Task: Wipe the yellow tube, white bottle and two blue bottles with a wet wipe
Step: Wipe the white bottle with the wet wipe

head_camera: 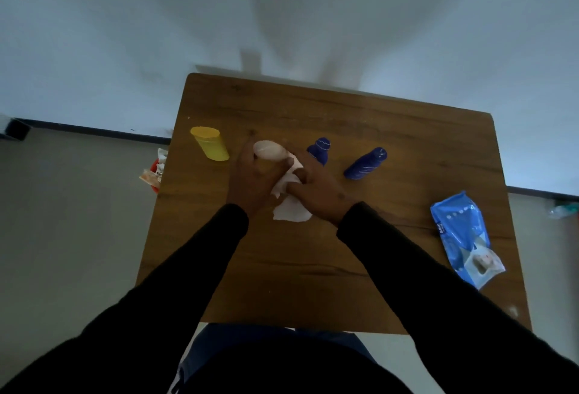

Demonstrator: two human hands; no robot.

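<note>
The white bottle [268,150] stands in the middle of the wooden table [313,255], gripped from the left by my left hand [250,180]. My right hand [316,188] presses a white wet wipe [289,202] against the bottle's right side; the wipe's loose end hangs down to the table. The yellow tube [210,143] stands to the left of the bottle, untouched. One blue bottle [319,150] stands just behind my right hand. The second blue bottle [366,163] stands further right. The lower part of the white bottle is hidden by my hands.
A blue pack of wet wipes [463,237] lies near the table's right edge, its flap open. Off the table's left edge on the floor sits a red container with crumpled paper [155,171]. A white wall rises behind the table.
</note>
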